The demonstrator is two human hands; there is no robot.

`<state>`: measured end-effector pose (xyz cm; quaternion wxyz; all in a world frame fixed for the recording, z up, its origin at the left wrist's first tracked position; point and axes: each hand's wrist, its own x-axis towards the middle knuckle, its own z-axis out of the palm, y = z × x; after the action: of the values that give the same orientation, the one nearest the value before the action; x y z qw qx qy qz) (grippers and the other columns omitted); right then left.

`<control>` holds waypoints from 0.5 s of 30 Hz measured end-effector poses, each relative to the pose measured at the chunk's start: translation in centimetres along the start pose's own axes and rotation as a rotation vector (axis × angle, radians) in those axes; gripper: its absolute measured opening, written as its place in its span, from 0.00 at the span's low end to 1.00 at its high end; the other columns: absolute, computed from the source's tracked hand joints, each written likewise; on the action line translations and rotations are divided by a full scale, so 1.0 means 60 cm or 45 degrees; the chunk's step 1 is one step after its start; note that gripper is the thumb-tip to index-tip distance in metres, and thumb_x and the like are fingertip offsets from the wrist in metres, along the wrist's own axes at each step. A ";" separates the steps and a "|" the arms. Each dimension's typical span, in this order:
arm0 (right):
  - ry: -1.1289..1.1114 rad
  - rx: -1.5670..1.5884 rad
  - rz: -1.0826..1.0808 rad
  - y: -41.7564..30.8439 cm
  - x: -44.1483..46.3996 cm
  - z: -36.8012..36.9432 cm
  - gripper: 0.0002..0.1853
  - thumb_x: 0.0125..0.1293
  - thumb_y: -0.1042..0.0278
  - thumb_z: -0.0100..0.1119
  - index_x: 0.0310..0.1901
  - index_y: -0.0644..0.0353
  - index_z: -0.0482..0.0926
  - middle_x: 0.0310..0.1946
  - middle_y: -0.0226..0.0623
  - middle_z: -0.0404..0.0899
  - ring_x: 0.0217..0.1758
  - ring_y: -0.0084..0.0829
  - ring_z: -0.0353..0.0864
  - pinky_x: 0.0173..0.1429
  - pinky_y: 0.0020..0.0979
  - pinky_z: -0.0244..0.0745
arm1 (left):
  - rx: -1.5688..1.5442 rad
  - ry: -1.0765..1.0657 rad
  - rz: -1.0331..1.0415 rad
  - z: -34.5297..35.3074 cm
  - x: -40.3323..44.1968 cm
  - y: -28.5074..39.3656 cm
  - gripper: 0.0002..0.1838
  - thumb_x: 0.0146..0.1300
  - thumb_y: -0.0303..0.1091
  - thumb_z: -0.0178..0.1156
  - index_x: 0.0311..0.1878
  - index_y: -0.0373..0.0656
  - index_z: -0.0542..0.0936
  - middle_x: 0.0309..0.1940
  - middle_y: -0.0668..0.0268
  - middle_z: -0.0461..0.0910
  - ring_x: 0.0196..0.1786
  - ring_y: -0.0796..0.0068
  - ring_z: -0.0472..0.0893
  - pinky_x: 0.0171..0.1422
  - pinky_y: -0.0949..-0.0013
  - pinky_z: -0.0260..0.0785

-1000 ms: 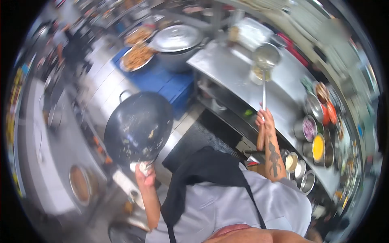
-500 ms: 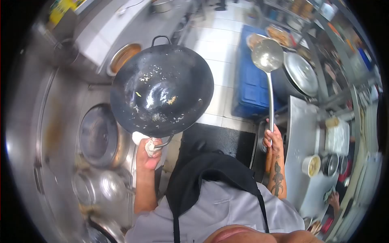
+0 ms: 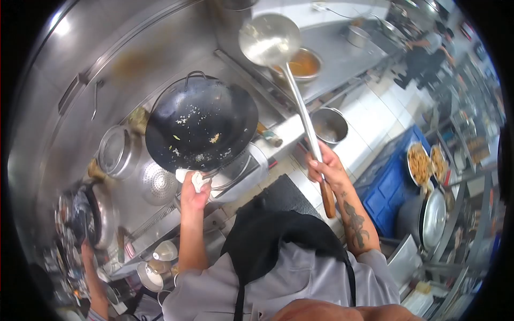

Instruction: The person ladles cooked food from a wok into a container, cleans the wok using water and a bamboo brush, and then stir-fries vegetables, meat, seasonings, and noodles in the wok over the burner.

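Head view: left hand [image 3: 194,196] on the wok [image 3: 202,125], right hand [image 3: 328,167] on the ladle [image 3: 302,104].
Left fingers clamp a cloth [image 3: 200,182] on the wok's near handle; pale scraps [image 3: 200,158] dot the wok, left of the ladle. Right fingers wrap the ladle's handle, its raised bowl partly hiding a pot [image 3: 310,78].

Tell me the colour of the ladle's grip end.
Brown: the grip end below the right hand, best seen in the head view.

My bright view bows toward black edges; glare flares on the steel wall [image 3: 171,48], far right blurry.
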<state>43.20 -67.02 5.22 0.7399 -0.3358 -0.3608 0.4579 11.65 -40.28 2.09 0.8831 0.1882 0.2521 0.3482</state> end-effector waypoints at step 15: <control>-0.101 -0.527 0.545 0.342 0.150 -0.103 0.10 0.64 0.76 0.57 0.47 0.62 0.73 0.19 0.24 0.68 0.14 0.16 0.66 0.17 0.22 0.63 | -0.272 0.064 0.149 -0.103 0.209 -0.032 0.04 0.66 0.32 0.51 0.36 0.44 0.74 0.27 0.67 0.75 0.23 0.75 0.72 0.18 0.76 0.58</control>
<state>42.37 -52.47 -12.92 0.5276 -0.5296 -0.3962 0.5330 17.01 -31.72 -7.76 0.8697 0.0987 0.2243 0.4286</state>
